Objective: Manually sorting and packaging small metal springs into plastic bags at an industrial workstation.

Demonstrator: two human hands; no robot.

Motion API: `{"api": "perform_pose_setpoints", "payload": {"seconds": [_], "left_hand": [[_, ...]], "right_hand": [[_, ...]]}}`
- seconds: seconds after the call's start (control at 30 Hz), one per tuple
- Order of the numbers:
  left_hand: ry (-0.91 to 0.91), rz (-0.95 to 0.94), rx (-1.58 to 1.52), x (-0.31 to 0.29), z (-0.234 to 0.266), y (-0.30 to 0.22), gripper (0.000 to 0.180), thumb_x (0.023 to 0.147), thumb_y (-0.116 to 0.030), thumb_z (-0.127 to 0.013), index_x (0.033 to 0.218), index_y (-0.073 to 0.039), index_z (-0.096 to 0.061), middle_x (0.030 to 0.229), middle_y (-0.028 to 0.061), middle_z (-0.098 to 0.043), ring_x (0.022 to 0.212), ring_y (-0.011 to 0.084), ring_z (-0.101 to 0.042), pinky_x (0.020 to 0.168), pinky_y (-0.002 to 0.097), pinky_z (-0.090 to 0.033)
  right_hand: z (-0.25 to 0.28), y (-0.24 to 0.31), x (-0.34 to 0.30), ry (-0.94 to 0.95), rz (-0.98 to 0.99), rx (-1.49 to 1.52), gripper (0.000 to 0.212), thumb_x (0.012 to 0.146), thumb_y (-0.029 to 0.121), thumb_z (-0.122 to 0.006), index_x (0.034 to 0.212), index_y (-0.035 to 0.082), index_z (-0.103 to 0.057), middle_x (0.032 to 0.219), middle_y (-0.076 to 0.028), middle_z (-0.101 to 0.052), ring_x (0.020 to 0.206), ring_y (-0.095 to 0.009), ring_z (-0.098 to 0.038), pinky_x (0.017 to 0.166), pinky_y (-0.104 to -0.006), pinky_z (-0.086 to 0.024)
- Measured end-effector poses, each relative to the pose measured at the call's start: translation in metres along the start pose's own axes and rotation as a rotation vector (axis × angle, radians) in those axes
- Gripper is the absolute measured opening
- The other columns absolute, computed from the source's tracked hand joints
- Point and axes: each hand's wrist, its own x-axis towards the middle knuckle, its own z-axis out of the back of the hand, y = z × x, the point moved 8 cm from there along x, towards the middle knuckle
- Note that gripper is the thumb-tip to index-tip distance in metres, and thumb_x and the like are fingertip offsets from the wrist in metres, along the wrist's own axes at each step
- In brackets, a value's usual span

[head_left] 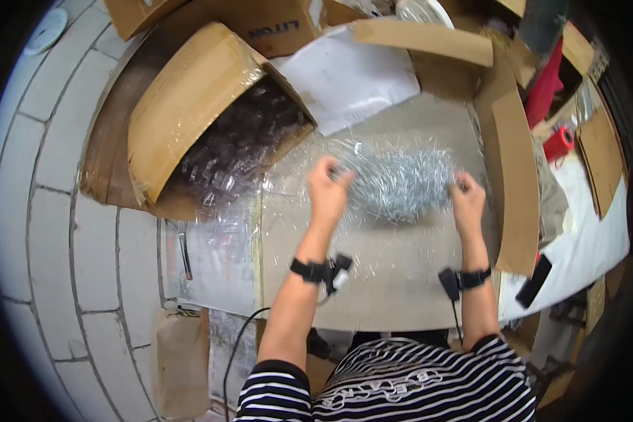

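Note:
A loose heap of thin, silvery strands lies on the cardboard-covered table in front of me; I cannot make out whether they are wire or plastic. My left hand is at the heap's left end, thumb and fingers curled toward each other. At the right end, my right hand has its fingers curled in a pinch. Whatever either hand pinches is too small to make out. Left of the heap, an open cardboard box lies tipped on its side, with many shiny clear pieces in its mouth.
Cardboard walls border the work surface at the right and back. A white sheet lies at the back. A brush-like tool rests at the left edge. At the right are a red spool and a black object.

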Motion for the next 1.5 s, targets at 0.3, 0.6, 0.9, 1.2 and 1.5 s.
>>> {"api": "perform_pose_setpoints", "payload": {"seconds": [0.3, 0.6, 0.9, 1.2, 1.5], "left_hand": [[-0.056, 0.100, -0.165, -0.011, -0.023, 0.023, 0.023, 0.074, -0.005, -0.071, 0.091, 0.001, -0.058, 0.083, 0.0042, -0.060, 0.075, 0.0127, -0.054, 0.070, 0.0286, -0.045], [-0.143, 0.200, -0.097, -0.015, -0.010, 0.068, 0.022, 0.076, -0.004, -0.070, 0.091, 0.003, -0.056, 0.082, 0.0064, -0.059, 0.080, 0.0144, -0.054, 0.074, 0.0283, -0.045], [0.145, 0.043, 0.020, -0.017, -0.030, 0.039, 0.021, 0.079, -0.005, -0.068, 0.097, -0.001, -0.058, 0.088, 0.0029, -0.061, 0.083, 0.0100, -0.055, 0.076, 0.0247, -0.045], [0.075, 0.226, -0.343, -0.019, -0.029, 0.064, 0.015, 0.082, -0.002, -0.066, 0.094, 0.000, -0.057, 0.087, 0.0019, -0.058, 0.078, 0.0090, -0.053, 0.072, 0.0247, -0.044], [0.024, 0.267, -0.198, -0.028, -0.015, 0.063, 0.019, 0.082, 0.001, -0.064, 0.099, 0.004, -0.057, 0.082, 0.0029, -0.058, 0.076, 0.0092, -0.055, 0.068, 0.0234, -0.045]], "right_hand": [[0.019, -0.034, -0.009, -0.027, -0.180, 0.416, 0.016, 0.079, -0.001, -0.054, 0.090, -0.006, -0.063, 0.079, -0.002, -0.060, 0.072, -0.007, -0.052, 0.065, -0.0217, -0.041], [0.002, -0.046, 0.007, 0.061, -0.125, -0.110, 0.008, 0.077, 0.002, -0.058, 0.081, -0.004, -0.061, 0.071, 0.001, -0.055, 0.064, -0.006, -0.044, 0.057, -0.0227, -0.035], [0.013, -0.047, -0.001, 0.021, -0.099, -0.069, 0.014, 0.078, 0.003, -0.057, 0.087, -0.007, -0.062, 0.079, -0.001, -0.059, 0.072, -0.009, -0.050, 0.064, -0.0237, -0.040], [0.024, -0.030, 0.004, -0.044, -0.041, 0.020, 0.013, 0.079, 0.002, -0.058, 0.089, -0.006, -0.062, 0.079, -0.002, -0.059, 0.073, -0.008, -0.049, 0.065, -0.0241, -0.040], [0.008, -0.023, -0.026, 0.034, -0.154, -0.057, 0.013, 0.075, 0.000, -0.060, 0.088, -0.004, -0.062, 0.086, -0.003, -0.061, 0.079, -0.010, -0.052, 0.070, -0.0241, -0.042]]}}
